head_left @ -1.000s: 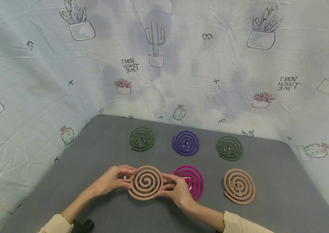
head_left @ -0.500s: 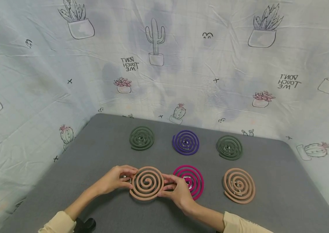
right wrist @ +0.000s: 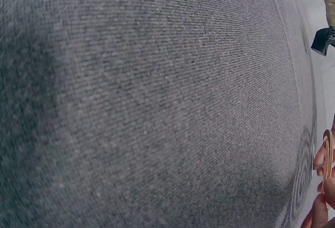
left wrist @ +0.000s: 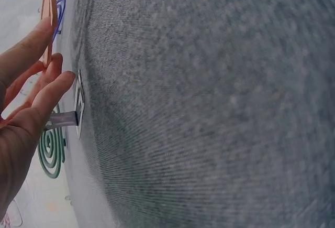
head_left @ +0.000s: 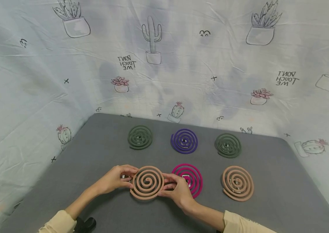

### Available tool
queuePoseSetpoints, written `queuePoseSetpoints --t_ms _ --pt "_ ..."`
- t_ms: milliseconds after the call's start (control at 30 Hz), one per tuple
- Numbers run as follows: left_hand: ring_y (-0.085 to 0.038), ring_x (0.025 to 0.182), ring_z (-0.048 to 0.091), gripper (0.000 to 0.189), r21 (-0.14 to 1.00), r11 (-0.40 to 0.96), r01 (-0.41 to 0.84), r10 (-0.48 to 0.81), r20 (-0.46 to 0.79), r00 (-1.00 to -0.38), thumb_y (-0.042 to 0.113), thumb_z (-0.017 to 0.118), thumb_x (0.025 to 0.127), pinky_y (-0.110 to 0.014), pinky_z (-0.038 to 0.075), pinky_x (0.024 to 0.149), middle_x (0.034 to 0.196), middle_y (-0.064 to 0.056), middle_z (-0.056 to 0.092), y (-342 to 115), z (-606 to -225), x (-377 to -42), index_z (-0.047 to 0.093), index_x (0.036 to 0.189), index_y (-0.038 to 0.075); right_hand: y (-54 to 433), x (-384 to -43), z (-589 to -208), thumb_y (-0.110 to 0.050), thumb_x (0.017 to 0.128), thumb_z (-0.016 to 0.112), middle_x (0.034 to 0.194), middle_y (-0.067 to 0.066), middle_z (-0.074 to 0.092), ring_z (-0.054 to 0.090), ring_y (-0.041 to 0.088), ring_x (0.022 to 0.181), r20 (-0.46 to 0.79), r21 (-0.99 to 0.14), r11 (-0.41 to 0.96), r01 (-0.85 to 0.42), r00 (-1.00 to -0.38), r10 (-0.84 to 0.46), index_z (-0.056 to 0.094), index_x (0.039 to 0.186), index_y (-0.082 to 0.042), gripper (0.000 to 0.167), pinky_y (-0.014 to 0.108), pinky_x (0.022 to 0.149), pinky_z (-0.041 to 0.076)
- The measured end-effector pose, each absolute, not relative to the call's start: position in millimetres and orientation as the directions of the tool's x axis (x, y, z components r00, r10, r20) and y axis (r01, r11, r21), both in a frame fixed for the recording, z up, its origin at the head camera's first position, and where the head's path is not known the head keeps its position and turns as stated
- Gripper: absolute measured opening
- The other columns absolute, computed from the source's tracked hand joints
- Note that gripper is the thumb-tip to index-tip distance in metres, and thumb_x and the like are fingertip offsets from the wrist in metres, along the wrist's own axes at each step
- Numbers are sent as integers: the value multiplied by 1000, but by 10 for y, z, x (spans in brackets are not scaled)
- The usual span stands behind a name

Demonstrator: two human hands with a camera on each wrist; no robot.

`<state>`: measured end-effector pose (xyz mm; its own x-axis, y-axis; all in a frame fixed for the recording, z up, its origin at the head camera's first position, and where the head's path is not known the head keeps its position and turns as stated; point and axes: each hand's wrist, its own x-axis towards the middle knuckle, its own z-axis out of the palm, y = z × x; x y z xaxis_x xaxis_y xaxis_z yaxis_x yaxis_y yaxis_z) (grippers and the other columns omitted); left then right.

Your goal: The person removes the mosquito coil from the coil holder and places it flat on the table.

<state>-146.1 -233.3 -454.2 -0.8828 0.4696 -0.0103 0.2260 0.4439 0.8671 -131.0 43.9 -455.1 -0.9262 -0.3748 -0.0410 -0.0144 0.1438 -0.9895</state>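
A tan mosquito coil [head_left: 148, 182] is held flat above the grey table between both hands. My left hand [head_left: 115, 178] pinches its left edge with thumb and fingers. At the opposite edge my right hand [head_left: 179, 191] pinches it too, partly covering a magenta coil [head_left: 198, 180] behind. In the left wrist view the tan coil [left wrist: 48, 8] appears edge-on, and a small metal stand [left wrist: 65, 119] shows just past the fingertips, on the table. The right wrist view catches the tan coil [right wrist: 328, 154] only at its right border.
Another tan coil [head_left: 238, 183] lies to the right. Along the back are a green coil [head_left: 140, 137], a purple coil [head_left: 184, 141] and a second green coil [head_left: 228, 145]. Grey cloth covers the table [head_left: 281, 194]. A cactus-print curtain [head_left: 182, 74] encloses the back and sides.
The tan coil and my left hand have shifted slightly right. Both hands keep their pinch on it. The head view has turned a little, and the other coils lie as before.
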Motion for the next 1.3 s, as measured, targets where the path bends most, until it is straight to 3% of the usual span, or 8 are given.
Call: queuePoseSetpoints --t_ms 167,567,967,1167,1300 --pt "-31 108 59 55 869 444 218 468 -17 -883 10 76 77 -29 54 92 128 -23 54 -2339 -4550 -1461 56 125 -7 428 -1315 -4551 2 66 81 102 16 59 66 20 83 -40 -988 155 -20 -927 -373 56 125 7 64 18 69 57" --pt "-28 106 61 54 828 494 265 480 -6 -877 12 76 77 -36 55 90 125 -20 57 -2405 -4459 -1386 57 125 -4 354 -1287 -4565 3 65 82 100 15 61 66 22 82 -24 -989 144 -35 -921 -389 57 124 7 63 17 69 56" --pt "-28 108 60 55 867 444 226 478 -16 -878 10 76 77 -24 55 88 126 -23 56 -2419 -4495 -1360 56 125 -7 337 -1291 -4592 7 65 81 98 16 61 66 19 79 -36 -985 167 -32 -919 -392 58 122 9 62 17 64 56" --pt "-36 110 57 56 892 408 196 474 -24 -880 8 76 77 -25 54 90 127 -27 53 -2420 -4500 -1340 54 125 -10 334 -1316 -4590 7 66 80 97 16 63 67 17 76 -17 -972 219 -85 -904 -428 57 123 11 61 16 64 55" --pt "-35 108 58 55 888 411 206 470 -13 -883 7 76 76 -25 54 89 126 -26 54 -2415 -4514 -1334 55 125 -10 338 -1337 -4583 4 68 81 96 15 64 67 14 74 -11 -948 288 -136 -890 -456 58 123 9 60 17 63 55"
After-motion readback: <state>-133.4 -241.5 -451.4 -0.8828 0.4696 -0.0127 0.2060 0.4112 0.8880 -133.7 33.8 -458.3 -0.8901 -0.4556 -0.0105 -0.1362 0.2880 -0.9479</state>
